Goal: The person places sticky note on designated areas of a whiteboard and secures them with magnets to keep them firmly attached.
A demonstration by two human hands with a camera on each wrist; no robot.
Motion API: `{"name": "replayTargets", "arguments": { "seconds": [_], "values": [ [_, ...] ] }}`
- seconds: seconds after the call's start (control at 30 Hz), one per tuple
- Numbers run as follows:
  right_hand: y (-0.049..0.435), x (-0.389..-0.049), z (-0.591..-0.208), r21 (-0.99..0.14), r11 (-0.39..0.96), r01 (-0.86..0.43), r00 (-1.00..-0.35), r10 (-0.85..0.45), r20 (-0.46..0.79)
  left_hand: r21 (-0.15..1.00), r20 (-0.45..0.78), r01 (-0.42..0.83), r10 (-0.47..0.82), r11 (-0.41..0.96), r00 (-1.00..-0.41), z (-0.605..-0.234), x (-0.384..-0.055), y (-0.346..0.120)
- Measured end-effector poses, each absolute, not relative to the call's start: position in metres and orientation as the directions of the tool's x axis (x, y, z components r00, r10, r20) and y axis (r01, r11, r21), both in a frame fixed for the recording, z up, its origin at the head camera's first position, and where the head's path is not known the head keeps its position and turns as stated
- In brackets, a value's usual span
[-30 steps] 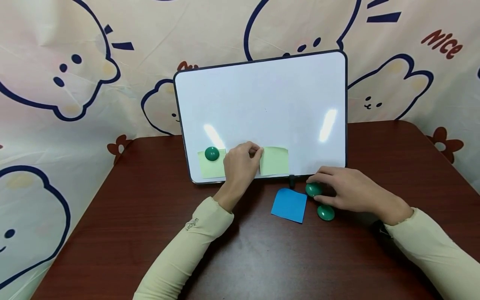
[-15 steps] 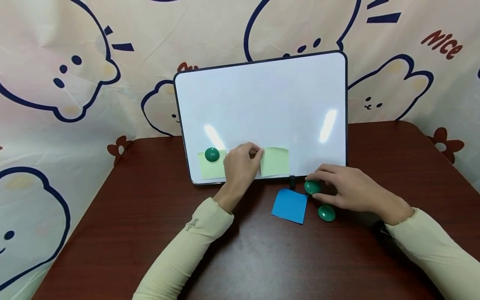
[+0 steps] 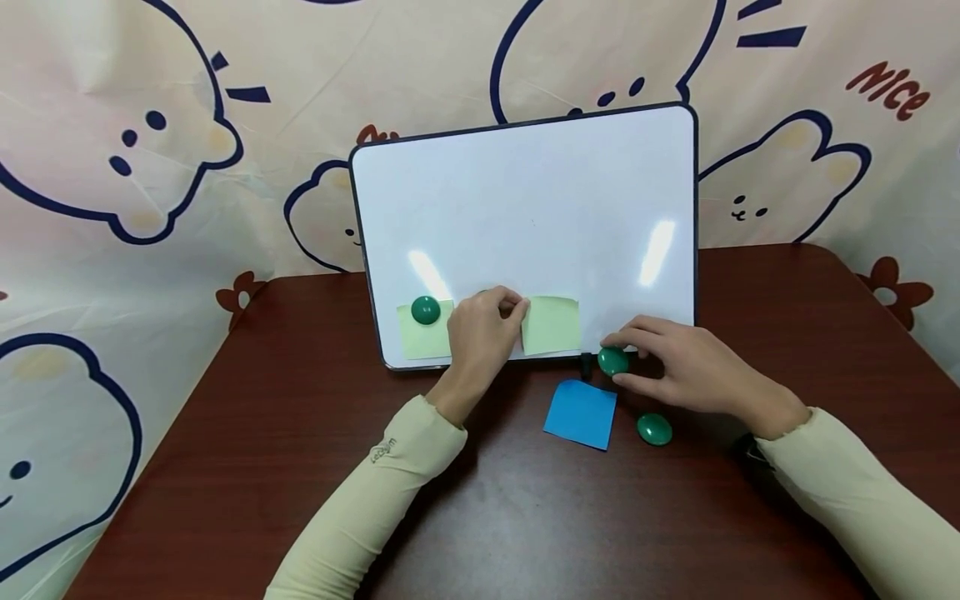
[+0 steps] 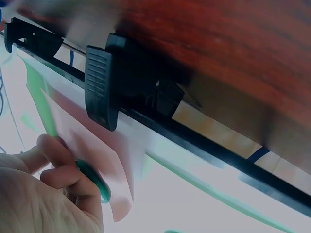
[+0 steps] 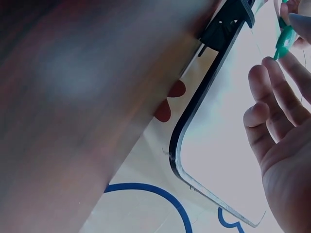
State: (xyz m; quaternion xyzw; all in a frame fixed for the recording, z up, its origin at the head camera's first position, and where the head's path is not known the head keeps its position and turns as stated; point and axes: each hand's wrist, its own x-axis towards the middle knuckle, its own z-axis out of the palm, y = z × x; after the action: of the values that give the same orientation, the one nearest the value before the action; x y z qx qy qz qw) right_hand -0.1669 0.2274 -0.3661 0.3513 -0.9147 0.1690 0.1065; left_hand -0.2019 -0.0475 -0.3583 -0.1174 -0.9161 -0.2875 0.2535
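Observation:
My left hand is at the lower middle of the whiteboard, with thumb and fingertip pinching the left edge of a light-green sticky note. In the left wrist view, a pink sticky note and a green magnet show beside its fingers; in the head view the hand hides that note. My right hand holds a round green magnet between thumb and fingers, just in front of the board's lower edge. Another green magnet sits on a light-green note at lower left.
On the brown table lie a blue sticky note and one loose green magnet. A black clip grips the board's bottom edge. The board leans before a cartoon-printed backdrop.
My right hand has lifted the green magnet from the table and moved it left and up toward the board, away from the other loose magnet. The left hand stays at the light-green note.

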Motion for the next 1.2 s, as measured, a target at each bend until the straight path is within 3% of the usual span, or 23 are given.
{"name": "replayTargets", "arguments": {
  "seconds": [0.4, 1.2],
  "values": [
    [0.218, -0.171, -0.366, -0.165, 0.694, -0.701, -0.701, -0.627, 0.340, 0.467, 0.531, 0.362, 0.072, 0.806, -0.844, -0.360, -0.201, -0.048],
    [0.199, -0.179, -0.366, -0.141, 0.648, -0.749, -0.641, -0.653, 0.404, 0.462, 0.536, 0.364, 0.073, 0.809, -0.841, -0.360, -0.202, -0.048]
  ]
}}
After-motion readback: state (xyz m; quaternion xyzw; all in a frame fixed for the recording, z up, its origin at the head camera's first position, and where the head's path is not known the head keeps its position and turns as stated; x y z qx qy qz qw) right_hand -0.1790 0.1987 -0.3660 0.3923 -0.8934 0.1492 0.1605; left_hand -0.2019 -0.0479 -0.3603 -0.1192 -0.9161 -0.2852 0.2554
